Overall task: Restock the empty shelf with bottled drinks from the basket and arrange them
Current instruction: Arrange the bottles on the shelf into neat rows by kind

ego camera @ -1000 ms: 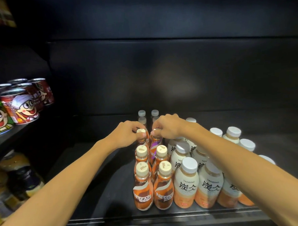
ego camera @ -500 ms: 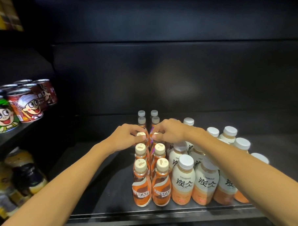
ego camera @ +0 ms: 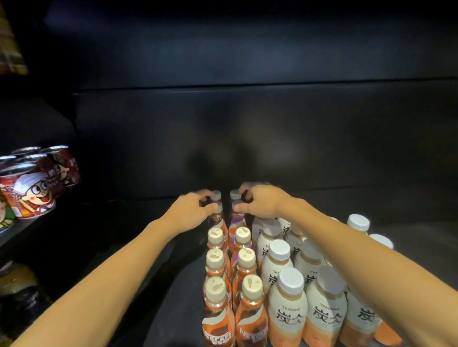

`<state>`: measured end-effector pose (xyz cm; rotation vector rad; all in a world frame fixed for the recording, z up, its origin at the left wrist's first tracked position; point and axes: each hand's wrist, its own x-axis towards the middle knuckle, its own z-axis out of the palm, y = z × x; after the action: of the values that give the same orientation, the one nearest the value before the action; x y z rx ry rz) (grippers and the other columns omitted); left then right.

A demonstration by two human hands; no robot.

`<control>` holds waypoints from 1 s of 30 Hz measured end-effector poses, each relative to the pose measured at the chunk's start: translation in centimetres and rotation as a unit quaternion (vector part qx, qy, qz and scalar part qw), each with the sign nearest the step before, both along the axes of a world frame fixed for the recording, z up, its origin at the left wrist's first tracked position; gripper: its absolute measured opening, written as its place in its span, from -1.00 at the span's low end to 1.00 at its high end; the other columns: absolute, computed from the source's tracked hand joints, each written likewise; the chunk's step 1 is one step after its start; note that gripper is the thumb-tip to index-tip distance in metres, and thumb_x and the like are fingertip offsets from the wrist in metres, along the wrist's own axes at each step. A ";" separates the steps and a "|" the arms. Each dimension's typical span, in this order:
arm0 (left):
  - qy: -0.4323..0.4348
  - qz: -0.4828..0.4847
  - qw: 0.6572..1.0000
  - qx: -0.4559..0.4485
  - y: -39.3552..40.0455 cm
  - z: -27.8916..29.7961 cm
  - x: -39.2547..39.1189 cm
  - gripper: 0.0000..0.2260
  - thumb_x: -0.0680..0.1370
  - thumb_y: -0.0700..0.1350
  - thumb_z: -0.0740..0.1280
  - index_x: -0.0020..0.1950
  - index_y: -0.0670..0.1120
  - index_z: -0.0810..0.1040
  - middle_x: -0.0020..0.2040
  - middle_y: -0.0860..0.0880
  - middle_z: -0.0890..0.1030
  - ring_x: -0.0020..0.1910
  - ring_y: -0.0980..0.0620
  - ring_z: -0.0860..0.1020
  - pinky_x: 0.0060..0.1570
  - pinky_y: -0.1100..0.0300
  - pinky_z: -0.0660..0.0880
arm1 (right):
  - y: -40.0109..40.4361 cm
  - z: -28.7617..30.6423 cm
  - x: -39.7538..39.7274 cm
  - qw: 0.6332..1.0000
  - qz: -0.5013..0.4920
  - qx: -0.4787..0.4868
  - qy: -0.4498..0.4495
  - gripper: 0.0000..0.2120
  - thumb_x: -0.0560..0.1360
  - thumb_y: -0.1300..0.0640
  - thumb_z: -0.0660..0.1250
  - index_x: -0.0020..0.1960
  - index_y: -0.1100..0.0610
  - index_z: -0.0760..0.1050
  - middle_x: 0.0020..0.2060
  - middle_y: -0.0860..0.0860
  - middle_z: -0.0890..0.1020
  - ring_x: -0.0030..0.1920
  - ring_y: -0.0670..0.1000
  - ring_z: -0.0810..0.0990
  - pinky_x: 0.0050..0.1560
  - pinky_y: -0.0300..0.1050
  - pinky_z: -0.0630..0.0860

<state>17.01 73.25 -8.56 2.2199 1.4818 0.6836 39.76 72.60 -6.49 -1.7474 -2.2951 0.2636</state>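
At frame centre, the left hand [ego camera: 191,211] and right hand [ego camera: 260,202] pinch grey-capped coffee bottles [ego camera: 216,208]; a hard shove could topple the packed Nescafé rows [ego camera: 228,278].

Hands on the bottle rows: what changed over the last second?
Both hands reached deeper: left hand and right hand left the cream-capped bottles and now grip the grey-capped bottles at the back. Front Nescafe bottles and white-capped bottles stayed in place.
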 end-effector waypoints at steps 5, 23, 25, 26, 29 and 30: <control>0.013 -0.027 0.999 -0.045 2.3 -1.0 0.0 -0.59 0.62 0.10 0.32 0.48 0.16 0.40 0.43 0.06 0.48 0.32 0.09 0.48 0.22 0.23 0.40 | 1.7 -0.7 -0.7 0.999 -0.030 -0.020 -0.011 -0.52 0.59 -0.16 0.32 0.47 -0.10 0.35 0.30 0.04 0.56 0.28 0.12 0.51 0.38 0.14 0.36; -0.035 -0.023 0.997 -0.059 1.3 -2.1 0.6 -0.73 0.67 -0.08 0.26 0.37 -0.01 0.53 0.26 0.03 0.58 0.19 0.07 0.55 0.23 0.13 0.49 | 0.8 -1.6 -0.8 0.996 0.058 -0.071 0.003 -0.86 0.65 0.00 0.25 0.15 -0.01 0.54 -0.03 0.02 0.61 0.02 0.06 0.56 0.12 0.04 0.46; -0.038 -0.022 0.997 -0.056 0.8 -2.3 0.5 -0.75 0.67 -0.07 0.26 0.34 0.02 0.56 0.24 0.04 0.60 0.12 0.14 0.56 0.20 0.13 0.50 | 0.6 -1.8 -0.7 0.996 0.058 -0.065 0.002 -0.95 0.65 -0.01 0.27 0.05 -0.08 0.51 -0.09 -0.02 0.61 0.00 0.04 0.57 0.19 0.13 0.47; -0.036 -0.022 0.998 -0.055 0.6 -2.4 0.4 -0.76 0.67 -0.07 0.27 0.32 0.03 0.57 0.23 0.05 0.60 0.09 0.16 0.55 0.16 0.17 0.48 | 0.4 -1.8 -0.8 0.997 0.055 -0.061 -0.002 -0.95 0.64 -0.02 0.28 0.02 -0.11 0.51 -0.12 -0.04 0.61 0.00 0.04 0.56 0.27 0.22 0.43; -0.026 -0.022 0.998 -0.050 0.1 -2.6 0.1 -0.80 0.67 -0.06 0.28 0.28 0.07 0.57 0.22 0.07 0.61 0.06 0.20 0.55 0.05 0.27 0.43 | -0.2 -1.7 -0.9 0.997 0.054 -0.056 -0.009 -0.95 0.64 -0.05 0.29 0.01 -0.14 0.52 -0.12 -0.05 0.63 0.00 0.02 0.56 0.39 0.38 0.30; -0.024 -0.022 0.998 -0.047 -0.1 -2.6 0.1 -0.81 0.67 -0.05 0.28 0.27 0.08 0.57 0.22 0.07 0.61 0.05 0.21 0.55 0.02 0.29 0.42 | -0.4 -1.7 -1.0 0.997 0.055 -0.055 -0.009 -0.95 0.64 -0.05 0.29 0.01 -0.14 0.52 -0.10 -0.04 0.64 0.00 0.01 0.56 0.40 0.39 0.29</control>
<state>17.10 73.13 -11.19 2.1441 1.4079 0.6360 38.78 72.23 -8.14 -1.6816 -2.4363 0.4023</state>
